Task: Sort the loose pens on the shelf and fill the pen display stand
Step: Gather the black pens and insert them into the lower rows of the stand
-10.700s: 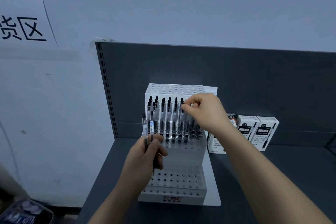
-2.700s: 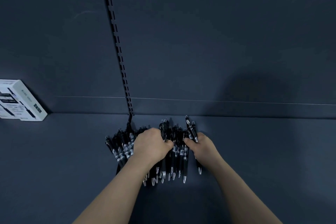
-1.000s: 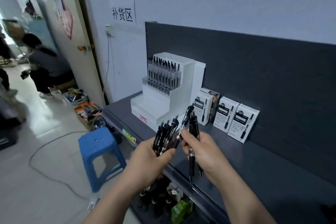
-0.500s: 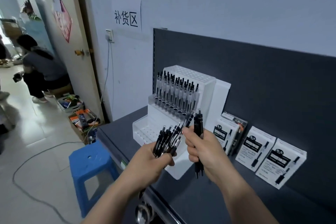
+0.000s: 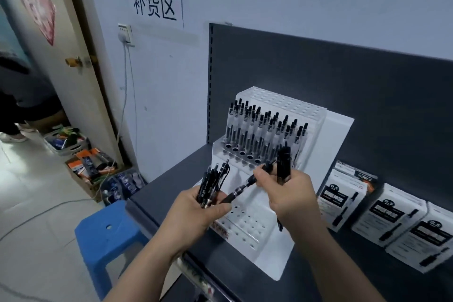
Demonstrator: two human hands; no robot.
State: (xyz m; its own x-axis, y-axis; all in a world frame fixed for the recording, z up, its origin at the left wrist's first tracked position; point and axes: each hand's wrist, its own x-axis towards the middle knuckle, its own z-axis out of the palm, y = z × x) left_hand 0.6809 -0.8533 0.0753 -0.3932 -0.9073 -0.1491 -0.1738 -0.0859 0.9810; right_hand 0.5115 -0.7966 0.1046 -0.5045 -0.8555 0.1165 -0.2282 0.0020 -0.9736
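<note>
Shelf: the dark grey shelf (image 5: 159, 191) runs in front of me, with a dark back panel (image 5: 343, 76) rising behind it.
Display stand: the white pen display stand (image 5: 313, 130) sits on the shelf against the back panel, just beyond my hands.
Stand, upper tier: rows of clear-barrelled pens (image 5: 259, 127) stand upright in it, black caps up.
Stand, lower tier: the holes I can see are bare.
Stool: a blue stool (image 5: 107, 230) stands on the floor, below the shelf's left end.
Boxes: white pen boxes (image 5: 389, 216) lean in a row against the back panel, to the right of the stand.
Sign: a paper sign (image 5: 155, 5) is stuck on the pale wall above and to the left.
Left hand: my left hand (image 5: 196, 213) is curled round a bundle of black pens (image 5: 213, 184), clips fanning upward, in front of the stand's lower tier.
Right hand: my right hand (image 5: 289, 193) is closed round a few black pens held upright (image 5: 283, 162); their tops rise above my fist and one tip shows below my palm.
Single pen: my right thumb and forefinger also pinch one slanted black pen (image 5: 241, 189). Its lower end reaches my left thumb; I cannot tell whether my left hand grips it too.
</note>
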